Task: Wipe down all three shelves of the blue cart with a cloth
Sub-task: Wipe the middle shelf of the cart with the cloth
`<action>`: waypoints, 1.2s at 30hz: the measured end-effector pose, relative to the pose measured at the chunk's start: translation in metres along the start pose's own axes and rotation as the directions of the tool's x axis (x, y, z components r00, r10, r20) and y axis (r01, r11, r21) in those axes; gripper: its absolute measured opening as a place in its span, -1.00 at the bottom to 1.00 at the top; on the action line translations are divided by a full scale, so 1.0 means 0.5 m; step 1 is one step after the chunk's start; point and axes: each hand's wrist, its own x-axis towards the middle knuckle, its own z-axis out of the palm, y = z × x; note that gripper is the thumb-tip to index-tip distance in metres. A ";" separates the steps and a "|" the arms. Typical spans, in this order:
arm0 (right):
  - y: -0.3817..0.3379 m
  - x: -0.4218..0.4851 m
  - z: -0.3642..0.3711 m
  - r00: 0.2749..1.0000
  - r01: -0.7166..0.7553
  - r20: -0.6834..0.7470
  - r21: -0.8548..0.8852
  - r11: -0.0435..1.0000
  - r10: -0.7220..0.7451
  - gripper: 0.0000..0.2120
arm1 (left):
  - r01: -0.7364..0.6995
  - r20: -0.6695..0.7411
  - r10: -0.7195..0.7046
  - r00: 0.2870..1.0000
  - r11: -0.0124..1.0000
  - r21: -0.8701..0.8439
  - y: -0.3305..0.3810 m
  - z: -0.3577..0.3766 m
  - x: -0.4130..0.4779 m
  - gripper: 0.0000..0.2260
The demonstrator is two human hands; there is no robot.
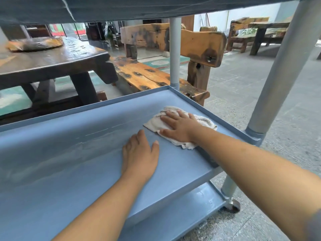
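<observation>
Pressing down flat with the right grip [178, 126], fingers straight and spread, on a crumpled off-white cloth [205, 121] near the right end of the middle shelf [69, 153] of the blue cart [175, 51]. Resting the left grip [140, 153] palm-down on bare shelf just beside the cloth's near-left corner, fingers extended, holding nothing. Overhead, underside of the top shelf [121, 7]; below, bottom shelf [182, 211] and a caster [232, 206] on the grey floor [243, 87], with a wooden bench [142, 73] beyond the far rim.

head view: worn on the head, close, facing forward and down onto the cart's middle shelf [69, 153].
</observation>
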 end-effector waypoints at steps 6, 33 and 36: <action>0.064 0.141 -0.010 0.996 -0.080 0.032 -0.017 0.997 0.081 -0.11 | -0.045 0.093 0.027 0.995 0.979 0.197 -0.005 0.011 0.003 -0.42; 0.124 -0.203 -0.059 0.987 -0.087 0.133 -0.070 0.994 0.095 -0.15 | -0.100 0.276 0.104 0.955 0.995 -0.029 -0.012 -0.046 0.022 -0.51; 0.125 -0.199 -0.054 0.987 -0.088 0.134 -0.051 0.995 0.094 -0.19 | -0.350 0.274 0.312 0.910 0.931 0.100 -0.177 -0.158 -0.034 -0.53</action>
